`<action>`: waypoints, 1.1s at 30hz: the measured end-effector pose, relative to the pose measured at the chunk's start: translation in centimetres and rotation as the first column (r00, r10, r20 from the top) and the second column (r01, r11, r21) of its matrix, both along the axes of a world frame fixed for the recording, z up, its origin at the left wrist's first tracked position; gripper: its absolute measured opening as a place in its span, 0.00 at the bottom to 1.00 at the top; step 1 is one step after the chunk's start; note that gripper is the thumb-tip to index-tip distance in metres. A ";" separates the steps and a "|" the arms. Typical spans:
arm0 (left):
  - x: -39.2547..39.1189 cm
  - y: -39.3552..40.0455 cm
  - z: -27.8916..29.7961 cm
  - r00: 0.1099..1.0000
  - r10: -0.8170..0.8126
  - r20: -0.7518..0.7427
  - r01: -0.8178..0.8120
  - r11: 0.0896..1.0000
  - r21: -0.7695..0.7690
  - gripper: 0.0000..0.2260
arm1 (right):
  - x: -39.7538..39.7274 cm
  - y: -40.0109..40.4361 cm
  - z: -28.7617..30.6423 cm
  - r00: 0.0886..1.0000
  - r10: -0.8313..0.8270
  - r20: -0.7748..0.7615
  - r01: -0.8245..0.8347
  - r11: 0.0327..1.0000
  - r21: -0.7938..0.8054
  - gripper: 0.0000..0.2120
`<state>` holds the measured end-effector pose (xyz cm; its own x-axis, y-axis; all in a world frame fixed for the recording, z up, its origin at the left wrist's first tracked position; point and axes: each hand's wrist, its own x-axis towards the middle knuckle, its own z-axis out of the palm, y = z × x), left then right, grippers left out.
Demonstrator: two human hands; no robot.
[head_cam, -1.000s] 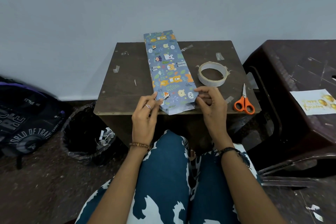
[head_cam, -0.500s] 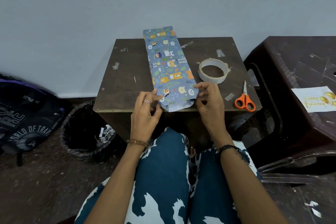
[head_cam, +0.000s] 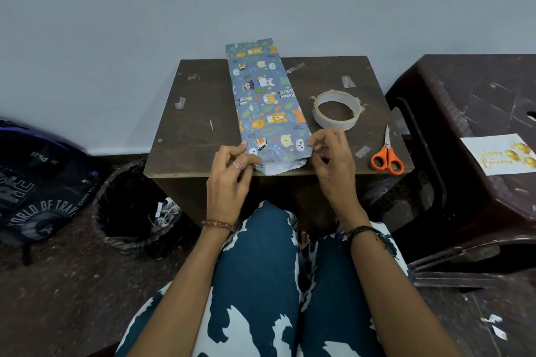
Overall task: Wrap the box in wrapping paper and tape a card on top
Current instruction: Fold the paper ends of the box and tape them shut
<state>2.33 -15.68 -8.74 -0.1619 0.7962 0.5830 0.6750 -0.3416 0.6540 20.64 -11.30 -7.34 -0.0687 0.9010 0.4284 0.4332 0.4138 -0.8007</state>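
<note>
Long blue animal-print paper-wrapped box: looking light, stiff; paper creasing easily | left hand grip, right hand grip pinching near-end paper flaps.

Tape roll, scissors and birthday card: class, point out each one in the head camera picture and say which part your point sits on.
Tape roll (head_cam: 351,117): head view, on the right side of its ring.
Scissors (head_cam: 387,158): head view, on the orange handles.
Birthday card (head_cam: 475,151): head view, on its plain white left part.
</note>
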 end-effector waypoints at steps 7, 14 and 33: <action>-0.3 0.2 -0.4 0.999 -0.015 0.036 0.014 1.000 0.015 0.07 | 0.2 -0.1 0.2 0.998 0.028 -0.049 -0.029 0.999 -0.020 0.10; 0.2 0.0 0.6 0.999 -0.002 0.040 0.001 1.000 0.014 0.06 | 0.1 -0.5 0.8 0.995 0.036 -0.091 -0.040 0.998 -0.050 0.06; -0.4 0.4 1.0 0.989 -0.034 -0.142 0.042 0.998 0.055 0.05 | 0.2 0.3 0.4 0.999 0.002 0.039 -0.006 0.996 0.095 0.09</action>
<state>1.94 -15.24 -7.79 -0.0452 0.7644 0.6432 0.7448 -0.4033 0.5316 20.85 -11.01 -6.91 -0.0906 0.8562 0.5087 0.4615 0.4887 -0.7404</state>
